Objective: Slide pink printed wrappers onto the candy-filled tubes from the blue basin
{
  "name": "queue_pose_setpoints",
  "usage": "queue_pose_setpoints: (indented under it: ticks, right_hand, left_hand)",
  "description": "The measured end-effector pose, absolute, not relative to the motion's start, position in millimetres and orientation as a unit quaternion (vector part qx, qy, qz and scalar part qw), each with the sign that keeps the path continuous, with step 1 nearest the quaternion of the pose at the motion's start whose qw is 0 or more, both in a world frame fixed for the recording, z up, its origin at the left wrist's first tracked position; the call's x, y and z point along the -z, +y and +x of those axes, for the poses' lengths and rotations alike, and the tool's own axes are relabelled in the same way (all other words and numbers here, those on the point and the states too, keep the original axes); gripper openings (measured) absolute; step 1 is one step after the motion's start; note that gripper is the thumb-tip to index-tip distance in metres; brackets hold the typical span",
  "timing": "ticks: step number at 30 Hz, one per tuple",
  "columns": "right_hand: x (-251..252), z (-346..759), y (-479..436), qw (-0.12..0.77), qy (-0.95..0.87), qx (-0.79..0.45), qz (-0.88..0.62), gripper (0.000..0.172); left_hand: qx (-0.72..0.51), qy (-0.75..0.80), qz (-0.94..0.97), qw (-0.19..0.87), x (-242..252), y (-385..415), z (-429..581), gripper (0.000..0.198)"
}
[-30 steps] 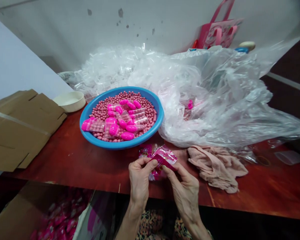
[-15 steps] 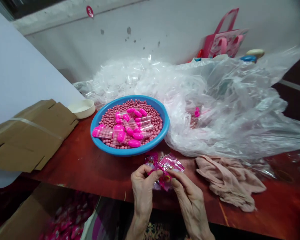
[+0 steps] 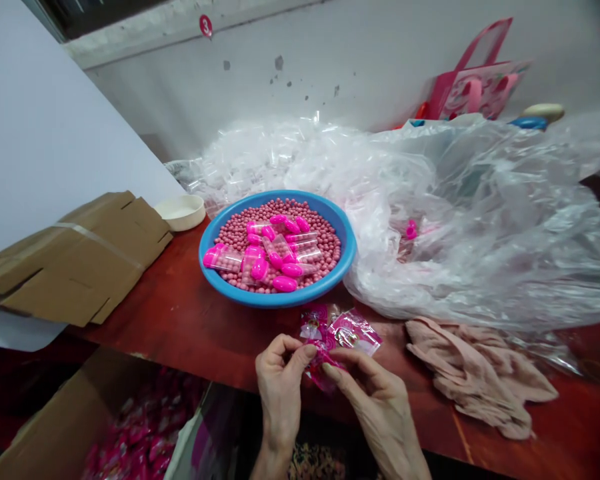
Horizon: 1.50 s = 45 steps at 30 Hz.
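Between the fingertips of both hands is a small pink packet [image 3: 321, 365], partly covered by the fingers. My left hand [image 3: 281, 380] pinches its left side with thumb and forefinger. From the right, my right hand [image 3: 377, 393] grips the same packet, its thumb pressed to the fingers. Just beyond the hands, shiny pink printed packets [image 3: 356, 331] lie on the red table [image 3: 180, 333]. Behind them stands a blue basin [image 3: 275, 300] full of pink beads [image 3: 325, 233]. Several clear tubes with bright pink caps [image 3: 285, 284] rest on the beads.
A crumpled pink cloth [image 3: 480, 373] lies at right, below a heap of clear plastic bags [image 3: 445, 200]. At left are folded cardboard [image 3: 90, 260] and a white bowl [image 3: 181, 213]. Below the table edge, a carton holds many pink packets [image 3: 140, 433].
The view has swung a little to the left, so the surroundings sit farther right. Both hands have kept hold of the pink packet, with the right fingers shifted across it.
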State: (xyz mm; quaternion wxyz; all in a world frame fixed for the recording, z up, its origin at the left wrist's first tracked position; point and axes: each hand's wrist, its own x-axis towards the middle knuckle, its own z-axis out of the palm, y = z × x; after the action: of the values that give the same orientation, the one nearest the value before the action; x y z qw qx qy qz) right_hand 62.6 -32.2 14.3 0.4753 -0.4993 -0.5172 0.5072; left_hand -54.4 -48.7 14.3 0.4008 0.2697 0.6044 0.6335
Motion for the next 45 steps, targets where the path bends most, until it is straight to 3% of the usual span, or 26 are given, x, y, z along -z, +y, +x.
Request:
queue_pose_setpoints:
  ticks: [9,13,17,19,21,22,27,34,40,45]
  right_hand:
    - [-8.7,65.7,-36.3,0.509,-0.629,-0.336,-0.481,0.014]
    - [-1.9,66.9,-35.0,0.53,-0.675,-0.248,-0.45,0.006]
    - [-0.4,68.0,-27.3,0.522,-0.719,-0.232,-0.396,0.011]
    - [-10.4,69.1,-17.7,0.499,-0.738,-0.242,-0.384,0.007]
    - [-29.7,69.1,-1.4,0.471,-0.741,-0.248,-0.409,0.021]
    - [-41.5,67.8,10.3,0.463,-0.741,-0.233,-0.426,0.026]
    - [-86.3,39.5,104.0,0.451,-0.761,-0.092,-0.457,0.022]
    - [-72.2,-10.2,202.5,0.323,-0.844,-0.094,-0.418,0.027]
    - [-72.1,-1.5,198.0,0.371,-0.821,-0.04,-0.432,0.027]
    - [-91.5,8.1,164.0,0.377,-0.837,0.009,-0.397,0.016]
  left_hand:
    - [-0.651,0.585,0.26,0.407,-13.5,-55.1,-53.3,0.024]
    - [-0.648,0.502,0.206,0.534,-21.6,-58.3,-48.1,0.032]
    - [-0.657,0.44,0.08,0.607,-22.6,-57.5,-49.3,0.019]
    - [-0.676,0.425,0.028,0.601,-20.7,-56.4,-55.4,0.018]
    - [-0.696,0.419,-0.004,0.583,-19.9,-56.4,-63.9,0.021]
    - [-0.703,0.418,-0.016,0.575,-20.3,-57.0,-68.4,0.022]
    - [-0.715,0.433,-0.044,0.547,-25.3,-62.5,-84.9,0.029]
    - [-0.721,0.444,-0.071,0.528,-20.0,-66.3,-92.7,0.03]
    - [-0.733,0.415,-0.1,0.53,-19.6,-67.3,-102.1,0.026]
    - [-0.763,0.404,-0.119,0.49,-30.4,-66.5,-108.1,0.025]
